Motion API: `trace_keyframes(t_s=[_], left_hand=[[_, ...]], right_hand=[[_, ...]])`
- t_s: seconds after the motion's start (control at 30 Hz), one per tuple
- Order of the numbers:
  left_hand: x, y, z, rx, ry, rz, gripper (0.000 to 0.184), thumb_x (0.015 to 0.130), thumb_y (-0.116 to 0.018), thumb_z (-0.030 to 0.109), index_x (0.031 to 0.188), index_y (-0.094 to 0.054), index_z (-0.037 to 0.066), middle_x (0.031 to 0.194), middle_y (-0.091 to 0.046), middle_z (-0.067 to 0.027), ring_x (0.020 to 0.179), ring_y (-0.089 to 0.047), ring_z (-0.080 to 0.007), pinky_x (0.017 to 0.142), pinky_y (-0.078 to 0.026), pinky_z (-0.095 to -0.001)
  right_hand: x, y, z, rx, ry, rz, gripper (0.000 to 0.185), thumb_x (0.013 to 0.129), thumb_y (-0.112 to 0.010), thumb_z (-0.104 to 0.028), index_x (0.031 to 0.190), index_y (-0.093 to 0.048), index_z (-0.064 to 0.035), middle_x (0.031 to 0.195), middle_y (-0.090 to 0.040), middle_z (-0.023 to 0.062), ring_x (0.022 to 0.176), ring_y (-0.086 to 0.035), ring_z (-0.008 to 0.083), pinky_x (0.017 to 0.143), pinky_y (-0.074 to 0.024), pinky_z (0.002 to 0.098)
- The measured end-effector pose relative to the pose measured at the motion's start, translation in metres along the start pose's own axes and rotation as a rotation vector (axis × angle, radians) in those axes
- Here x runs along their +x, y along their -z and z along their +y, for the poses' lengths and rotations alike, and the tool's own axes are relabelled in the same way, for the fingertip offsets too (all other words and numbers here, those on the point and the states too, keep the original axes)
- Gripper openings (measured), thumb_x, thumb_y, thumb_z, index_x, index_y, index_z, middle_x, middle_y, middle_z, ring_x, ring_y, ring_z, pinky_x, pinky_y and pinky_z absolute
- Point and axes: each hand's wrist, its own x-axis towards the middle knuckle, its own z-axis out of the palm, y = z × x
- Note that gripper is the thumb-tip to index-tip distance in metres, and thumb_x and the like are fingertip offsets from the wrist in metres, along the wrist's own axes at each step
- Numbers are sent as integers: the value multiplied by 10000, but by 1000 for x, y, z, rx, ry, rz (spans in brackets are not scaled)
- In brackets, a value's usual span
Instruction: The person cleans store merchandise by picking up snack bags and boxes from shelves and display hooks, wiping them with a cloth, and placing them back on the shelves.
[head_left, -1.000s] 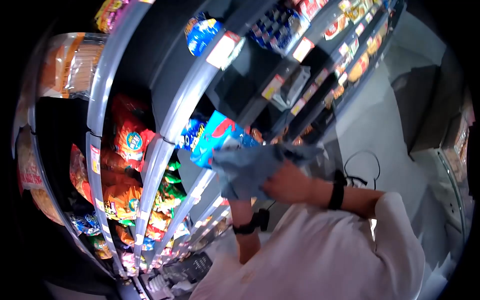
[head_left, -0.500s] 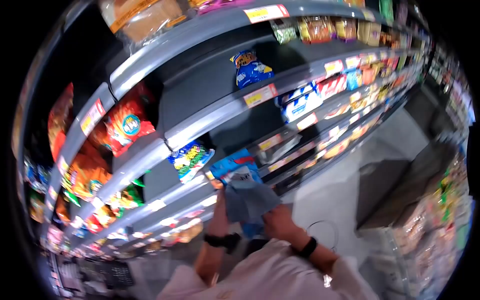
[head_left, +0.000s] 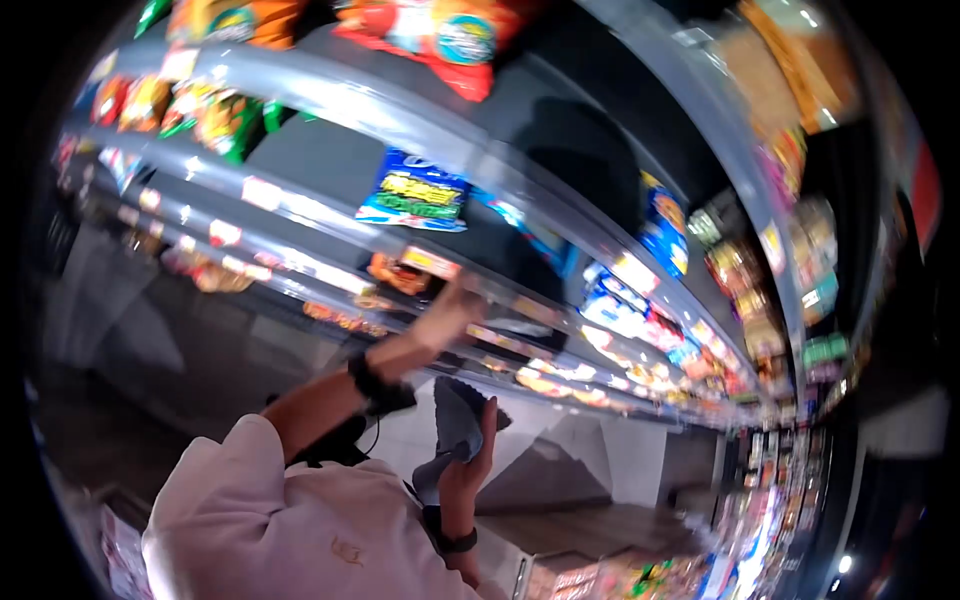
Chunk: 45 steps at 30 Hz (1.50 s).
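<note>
My left hand (head_left: 455, 308), smeared by motion, is at the shelf front just below a price tag (head_left: 431, 262). Its fingers cannot be made out. A grey cloth (head_left: 457, 425) hangs in my right hand (head_left: 474, 468), lower down and away from the shelves. On the shelf above my left hand, a blue and yellow-green snack bag (head_left: 415, 190) stands near the front. To its right lies a light-blue bag (head_left: 522, 232), partly hidden by the rail above.
Red snack bags (head_left: 440, 35) fill part of the upper shelf. A blue snack bag (head_left: 663, 225) is farther right. Metal shelf rails (head_left: 560, 215) run across. A dark box-like stand (head_left: 560, 530) is on the floor at lower right.
My view has turned strongly. The light-blue bag left my hands and is now on the shelf. My hands have separated: the cloth stays in the right, while the left is at the shelf.
</note>
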Motion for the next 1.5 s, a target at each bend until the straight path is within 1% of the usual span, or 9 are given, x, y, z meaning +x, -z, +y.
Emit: trace_keyframes(t_s=[0.17, 0.33, 0.5, 0.6, 0.67, 0.77, 0.93, 1.27, 1.5], left_hand=[[-144, 66, -33, 40, 137, 61, 439, 983, -559, 182, 1378, -425, 47, 1253, -554, -116, 1131, -546, -168, 896, -473, -285], [-209, 138, -9, 677, -138, 597, 474, 888, -638, 213, 1299, -463, 54, 1147, -608, -210, 1061, -612, -350, 885, -497, -388], [-254, 195, 82, 604, -243, 736, 382, 887, -619, 143, 1220, -474, 24, 1117, -598, -202, 1007, -614, -354, 883, -489, -399], [-278, 234, 123, 397, -276, 706, 352, 924, -582, 76, 1254, -469, 27, 1109, -594, -131, 1054, -584, -233, 898, -472, -345], [-306, 242, 175, 363, -306, 711, 301, 936, -561, 56, 1225, -487, 21, 1086, -600, -109, 1010, -595, -206, 863, -486, -336], [-340, 249, 231, 666, -519, 838, 239, 874, -604, 91, 1091, -563, 0, 948, -631, -175, 919, -651, -327, 818, -508, -385], [-361, 301, 251, 1138, -538, 1032, 264, 833, -635, 153, 1057, -582, 23, 923, -615, -176, 895, -610, -393, 794, -496, -452], [-361, 438, 324, 979, -448, 1356, 241, 851, -656, 166, 1041, -553, 59, 560, -571, -131, 522, -602, -341, 482, -452, -429], [-381, 539, 409, 1101, -496, 1363, 399, 827, -716, 281, 1086, -544, 31, 847, -613, -160, 748, -632, -353, 622, -499, -427]], right_hand=[[2, -71, -9, 367, -167, -288, 610, 992, -485, -186, 1507, -228, 18, 1565, -257, 166, 1411, -324, 323, 1110, -332, 419], [27, -148, 17, 696, -375, -384, 645, 1001, -483, -170, 1532, -144, -32, 1565, -255, 152, 1353, -407, 310, 1073, -390, 442], [41, -239, -33, 1207, -929, -605, 416, 971, -417, -305, 1247, -529, -15, 1258, -585, 182, 1183, -559, 328, 1051, -420, 488], [20, -300, -40, 1210, -1176, -544, 446, 964, -402, -289, 1290, -501, -1, 1328, -536, 200, 1239, -516, 345, 1083, -390, 490], [18, -329, -73, 1461, -1064, -1031, 423, 992, -385, -277, 1292, -519, -11, 1341, -545, 175, 1226, -534, 306, 1068, -407, 453], [19, -381, -146, 1373, -1352, -842, 394, 987, -424, -305, 1223, -579, -31, 1228, -638, 120, 1119, -603, 266, 959, -476, 417], [12, -457, -207, 1391, -1167, -1084, 403, 1009, -411, -340, 1224, -573, -41, 1245, -624, 103, 1153, -575, 257, 1000, -445, 403], [30, -599, -307, 1270, -1196, -1102, 356, 1002, -391, -273, 1205, -573, -43, 1258, -610, 139, 1200, -556, 301, 1056, -406, 437], [40, -731, -394, 1342, -948, -1324, 434, 1018, -327, -308, 1400, -445, -140, 1426, -462, 168, 1323, -432, 345, 1111, -310, 516]])
